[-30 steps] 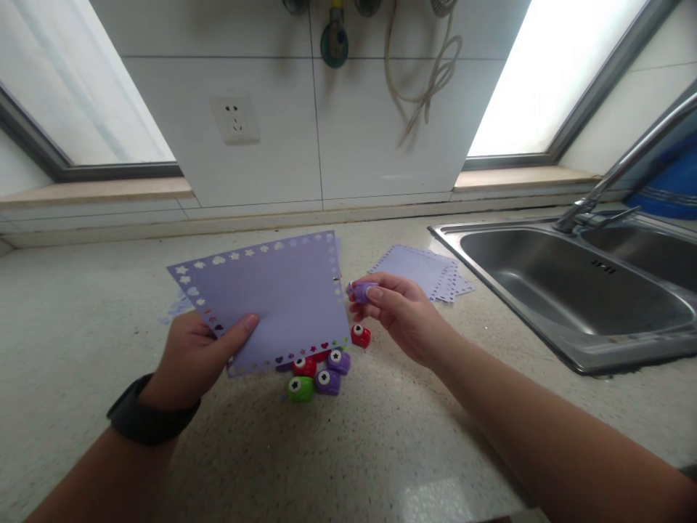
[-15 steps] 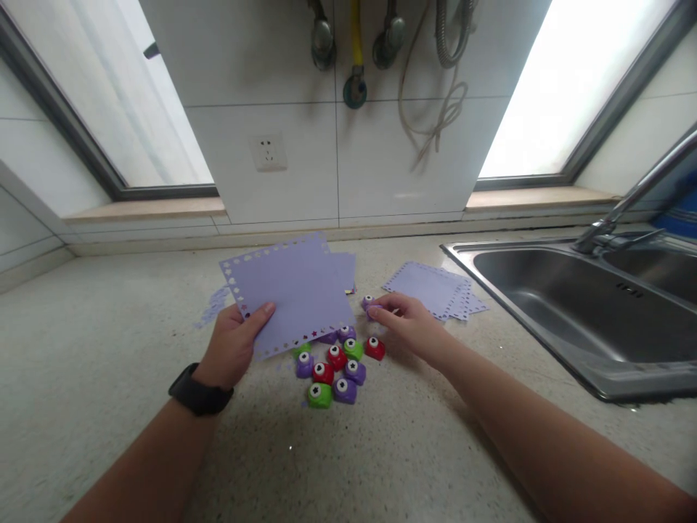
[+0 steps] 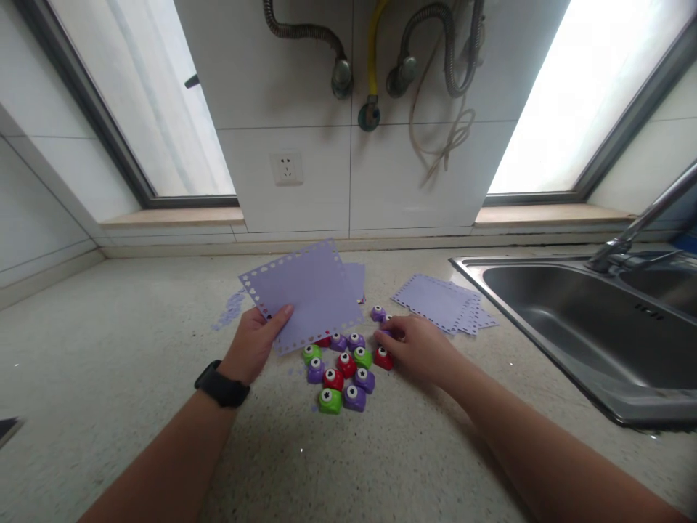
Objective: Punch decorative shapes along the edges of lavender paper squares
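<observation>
Head view. Left hand [image 3: 255, 343] left of centre, thumb over the lower left part of a lilac sheet [image 3: 308, 294], other fingers behind it. Thumb and fingers clamped on the sheet, which is tilted up off the counter [image 3: 272, 465]. Small cut-outs run along its upper, left and lower edges.

Right hand [image 3: 422, 349] just right of centre, lower than half a second ago. Thumb and fingertips close together at a purple punch [image 3: 385, 333], partly covered by the hand; cannot tell whether the grip is firm. A white-topped piece shows just above the fingers, owner unclear. Another purple punch [image 3: 377, 314] sits free at upper left of the fingertips. Change reads as the right hand working down at counter level, apart from the sheet; no punch seen on the sheet's edge.

Red punch [image 3: 382, 359] just below the right fingertips. More punches in a loose cluster at lower centre: a green punch [image 3: 329, 402] and a violet punch [image 3: 354, 398] nearest the wearer.

Cut-edged sheets [image 3: 435, 299] overlap right of centre; back sheet [image 3: 355, 275] partly behind the held one. Scraps [image 3: 231, 306] left of centre. Sink [image 3: 571, 319] far right.
</observation>
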A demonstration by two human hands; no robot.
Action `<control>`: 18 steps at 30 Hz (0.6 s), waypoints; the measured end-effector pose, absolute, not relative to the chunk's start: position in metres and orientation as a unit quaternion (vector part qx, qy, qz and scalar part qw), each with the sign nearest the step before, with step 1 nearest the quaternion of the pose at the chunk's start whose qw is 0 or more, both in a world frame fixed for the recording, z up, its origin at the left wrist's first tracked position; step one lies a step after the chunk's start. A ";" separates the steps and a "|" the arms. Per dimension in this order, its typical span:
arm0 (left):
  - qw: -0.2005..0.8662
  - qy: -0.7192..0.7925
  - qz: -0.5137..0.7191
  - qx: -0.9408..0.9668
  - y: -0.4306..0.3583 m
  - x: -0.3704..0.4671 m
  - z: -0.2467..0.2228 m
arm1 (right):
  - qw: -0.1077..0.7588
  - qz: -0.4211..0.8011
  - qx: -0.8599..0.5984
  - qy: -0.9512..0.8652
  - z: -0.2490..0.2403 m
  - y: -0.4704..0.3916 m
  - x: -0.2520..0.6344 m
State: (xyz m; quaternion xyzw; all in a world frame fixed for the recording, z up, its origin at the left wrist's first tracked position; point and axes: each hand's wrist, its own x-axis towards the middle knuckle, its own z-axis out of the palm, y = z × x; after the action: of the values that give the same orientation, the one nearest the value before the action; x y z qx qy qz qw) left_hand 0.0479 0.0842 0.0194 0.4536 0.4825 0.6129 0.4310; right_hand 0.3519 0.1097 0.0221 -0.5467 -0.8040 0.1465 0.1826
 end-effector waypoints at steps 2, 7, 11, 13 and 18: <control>0.429 0.483 0.613 0.455 0.084 0.048 0.020 | 0.171 0.131 -0.534 -0.818 0.021 0.109 0.351; 0.431 0.479 0.612 0.459 0.085 0.047 0.018 | 0.151 0.100 -0.514 -0.838 0.022 0.108 0.351; 0.431 0.475 0.614 0.460 0.087 0.047 0.016 | 0.142 0.101 -0.504 -0.846 0.022 0.106 0.350; 0.433 0.474 0.613 0.460 0.087 0.046 0.015 | 0.141 0.113 -0.507 -0.843 0.021 0.105 0.350; 0.436 0.472 0.613 0.461 0.088 0.046 0.014 | 0.168 0.181 -0.515 -0.821 0.020 0.102 0.348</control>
State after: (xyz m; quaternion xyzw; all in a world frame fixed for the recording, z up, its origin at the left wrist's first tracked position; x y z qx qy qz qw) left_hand 0.0465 0.0880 0.0142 0.4606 0.4716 0.6129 0.4357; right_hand 0.3477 0.1018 0.0202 -0.5152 -0.8206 0.1814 0.1685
